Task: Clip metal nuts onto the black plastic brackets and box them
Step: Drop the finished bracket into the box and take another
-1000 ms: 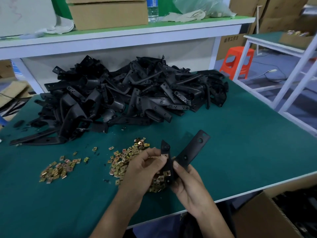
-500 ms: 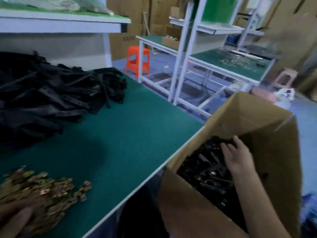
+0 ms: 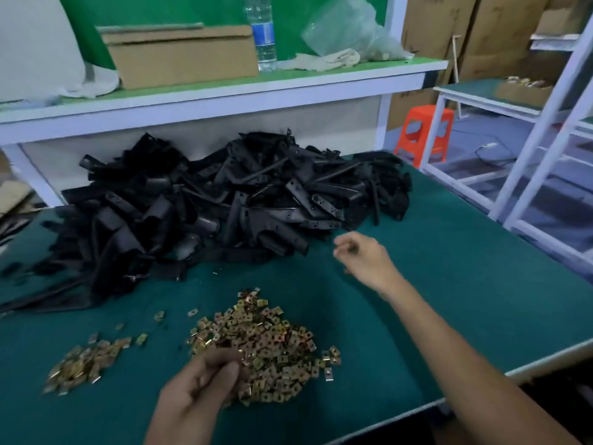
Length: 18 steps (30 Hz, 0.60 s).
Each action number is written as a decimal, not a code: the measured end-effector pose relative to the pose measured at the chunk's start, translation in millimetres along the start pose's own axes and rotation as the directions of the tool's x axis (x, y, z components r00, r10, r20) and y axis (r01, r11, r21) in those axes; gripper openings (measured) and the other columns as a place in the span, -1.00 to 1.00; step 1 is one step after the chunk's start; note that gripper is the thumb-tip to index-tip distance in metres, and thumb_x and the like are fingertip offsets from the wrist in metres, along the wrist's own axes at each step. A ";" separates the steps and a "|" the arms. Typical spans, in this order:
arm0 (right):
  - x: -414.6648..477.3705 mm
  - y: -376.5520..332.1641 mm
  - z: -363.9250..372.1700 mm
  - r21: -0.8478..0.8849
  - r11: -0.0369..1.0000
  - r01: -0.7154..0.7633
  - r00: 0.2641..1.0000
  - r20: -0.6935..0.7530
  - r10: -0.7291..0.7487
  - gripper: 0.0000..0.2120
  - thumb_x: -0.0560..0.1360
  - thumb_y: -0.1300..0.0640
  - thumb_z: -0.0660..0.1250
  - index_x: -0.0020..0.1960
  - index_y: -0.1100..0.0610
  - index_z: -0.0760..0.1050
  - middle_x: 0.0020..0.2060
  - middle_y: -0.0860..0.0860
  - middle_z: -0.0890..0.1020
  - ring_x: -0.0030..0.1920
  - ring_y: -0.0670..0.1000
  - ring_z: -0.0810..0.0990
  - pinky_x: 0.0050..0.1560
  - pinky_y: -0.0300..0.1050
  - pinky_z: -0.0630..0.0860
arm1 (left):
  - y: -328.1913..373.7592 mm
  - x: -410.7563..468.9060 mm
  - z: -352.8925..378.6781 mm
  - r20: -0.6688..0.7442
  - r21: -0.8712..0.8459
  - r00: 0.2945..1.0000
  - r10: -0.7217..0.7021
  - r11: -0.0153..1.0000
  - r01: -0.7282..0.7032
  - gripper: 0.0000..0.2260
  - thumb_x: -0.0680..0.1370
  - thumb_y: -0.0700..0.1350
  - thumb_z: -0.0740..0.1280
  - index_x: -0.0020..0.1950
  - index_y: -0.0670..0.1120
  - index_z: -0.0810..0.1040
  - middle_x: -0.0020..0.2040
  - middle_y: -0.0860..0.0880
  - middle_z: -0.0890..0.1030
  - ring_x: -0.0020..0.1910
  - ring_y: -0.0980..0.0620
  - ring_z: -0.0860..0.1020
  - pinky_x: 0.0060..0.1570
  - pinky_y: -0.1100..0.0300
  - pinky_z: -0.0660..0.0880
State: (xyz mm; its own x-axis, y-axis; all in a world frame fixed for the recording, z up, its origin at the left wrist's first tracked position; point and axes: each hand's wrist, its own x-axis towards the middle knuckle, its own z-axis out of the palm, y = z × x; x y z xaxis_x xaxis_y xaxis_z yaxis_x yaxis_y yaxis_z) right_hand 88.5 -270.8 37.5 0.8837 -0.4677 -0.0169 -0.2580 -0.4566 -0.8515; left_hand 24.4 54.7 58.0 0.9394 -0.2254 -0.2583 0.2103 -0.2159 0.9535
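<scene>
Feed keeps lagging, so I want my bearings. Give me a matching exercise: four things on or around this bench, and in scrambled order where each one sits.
Things:
1 black brackets
2 larger nut pile
3 water bottle
4 orange stool

Places:
A on the upper shelf, beside the cardboard box
B on the floor, right of the green table
C at the back of the table
D near the table's front edge

Pairs: 1-C, 2-D, 3-A, 4-B.

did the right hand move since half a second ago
Yes. The right hand has come out of the box, over the green table, close to the bracket pile.
</scene>
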 end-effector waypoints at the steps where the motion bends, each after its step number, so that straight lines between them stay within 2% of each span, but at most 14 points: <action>1: 17.9 -10.3 14.2 -0.079 0.997 0.017 0.998 0.059 -0.012 -0.67 0.59 -0.03 0.38 0.31 0.04 0.51 0.13 -0.02 0.62 0.14 0.05 0.60 0.16 -0.06 0.54 | 3.2 -1.3 1.5 -0.007 0.002 1.000 0.004 1.000 -0.004 -0.87 0.58 -0.30 0.35 -0.04 -0.15 0.69 -0.16 -0.11 0.74 -0.19 0.06 0.70 -0.12 0.14 0.50; 3: 44.2 -25.7 42.8 -0.129 0.992 -0.002 0.987 0.156 0.022 -0.45 0.56 -0.18 0.37 0.46 0.02 0.34 0.20 -0.02 0.52 0.21 0.07 0.55 0.14 -0.01 0.50 | -2.4 -0.9 -2.0 -0.008 -0.005 1.000 0.014 1.000 -0.014 -0.87 0.58 -0.30 0.35 -0.03 -0.17 0.69 -0.15 -0.10 0.74 -0.19 0.06 0.70 -0.16 0.19 0.50; 4: 52.5 -30.2 55.4 -0.136 0.990 -0.025 0.985 0.166 0.048 -0.42 0.57 -0.18 0.37 0.47 0.04 0.31 0.18 -0.01 0.52 0.18 0.08 0.57 0.11 0.03 0.52 | -8.1 2.9 -5.3 -0.006 -0.022 1.000 -0.011 1.000 0.011 -0.87 0.58 -0.30 0.35 -0.02 -0.17 0.69 -0.15 -0.10 0.74 -0.18 0.06 0.70 -0.16 0.22 0.51; 6: 57.6 -33.3 74.2 -0.147 0.989 -0.028 0.990 0.130 0.047 -0.55 0.60 -0.07 0.36 0.39 0.10 0.42 0.02 0.04 0.63 -0.05 0.06 0.65 -0.04 0.06 0.61 | -10.7 2.6 -9.2 -0.037 0.011 0.999 0.006 1.000 -0.006 -0.87 0.58 -0.30 0.35 -0.03 -0.16 0.69 -0.15 -0.08 0.74 -0.17 0.07 0.70 -0.21 0.31 0.55; 8: 51.7 -31.8 77.4 -0.085 0.996 0.008 0.998 0.056 -0.003 -0.73 0.60 -0.01 0.35 0.24 0.08 0.55 -0.22 0.09 0.67 -0.30 0.02 0.63 -0.27 -0.03 0.56 | -12.8 2.2 -15.6 -0.069 0.026 0.997 0.031 0.999 -0.030 -0.86 0.56 -0.31 0.36 -0.05 -0.16 0.70 -0.17 -0.08 0.74 -0.20 0.10 0.70 -0.24 0.36 0.55; 10: 37.9 -31.8 64.5 -0.011 0.998 0.068 0.996 -0.056 -0.069 -0.79 0.57 -0.05 0.34 0.08 0.08 0.58 -0.28 0.14 0.65 -0.39 -0.01 0.58 -0.34 -0.06 0.48 | -17.1 1.9 -24.2 -0.066 0.024 0.997 0.033 0.999 -0.032 -0.88 0.56 -0.30 0.37 -0.03 -0.16 0.69 -0.18 -0.10 0.74 -0.23 0.10 0.69 -0.17 0.20 0.54; 12: 19.3 -30.6 42.8 0.051 0.988 0.147 0.965 -0.225 -0.132 -0.81 0.56 -0.10 0.33 -0.11 0.00 0.54 -0.27 0.11 0.64 -0.34 -0.04 0.59 -0.28 -0.04 0.47 | -25.5 4.6 -31.2 -0.065 0.043 0.997 0.035 0.999 -0.032 -0.88 0.58 -0.27 0.35 0.00 -0.14 0.68 -0.18 -0.09 0.73 -0.22 0.10 0.67 -0.12 0.14 0.49; 14: -3.8 -30.3 17.0 0.176 0.959 0.221 0.918 -0.369 -0.144 -0.80 0.55 -0.14 0.34 -0.22 -0.14 0.48 -0.26 -0.04 0.63 -0.26 -0.10 0.61 -0.27 -0.14 0.45 | -28.7 8.0 -32.3 -0.059 0.074 0.997 0.047 0.996 -0.042 -0.88 0.59 -0.25 0.34 0.00 -0.11 0.67 -0.20 -0.07 0.72 -0.23 0.12 0.66 -0.15 0.25 0.50; 16: -28.3 -26.7 -5.5 0.185 0.942 0.279 0.882 -0.437 -0.175 -0.84 0.54 -0.16 0.33 -0.17 -0.14 0.49 -0.29 -0.13 0.59 -0.29 -0.18 0.53 -0.29 -0.28 0.40 | -27.2 13.3 -25.4 -0.042 0.107 0.997 0.071 0.992 -0.066 -0.85 0.60 -0.25 0.34 -0.03 -0.06 0.68 -0.19 -0.02 0.72 -0.19 0.14 0.66 -0.14 0.33 0.52; 18: -51.5 -19.6 -19.9 0.062 0.949 0.308 0.862 -0.441 -0.251 -0.82 0.53 -0.18 0.32 -0.12 -0.09 0.45 -0.30 -0.19 0.57 -0.29 -0.19 0.49 -0.27 -0.32 0.38 | -25.3 23.8 -14.6 -0.024 0.173 0.995 0.098 0.981 -0.092 -0.80 0.61 -0.17 0.35 -0.06 0.11 0.68 -0.11 0.04 0.72 -0.09 0.12 0.67 -0.05 0.22 0.55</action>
State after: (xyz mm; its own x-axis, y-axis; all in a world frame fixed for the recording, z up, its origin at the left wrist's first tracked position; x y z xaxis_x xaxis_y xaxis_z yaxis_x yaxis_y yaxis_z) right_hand 40.2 -252.8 65.5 0.6544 -0.6220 0.4301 0.0517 -0.5306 -0.8460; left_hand 45.3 68.6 30.0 0.9617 -0.2228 -0.1598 0.0725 -0.3556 0.9318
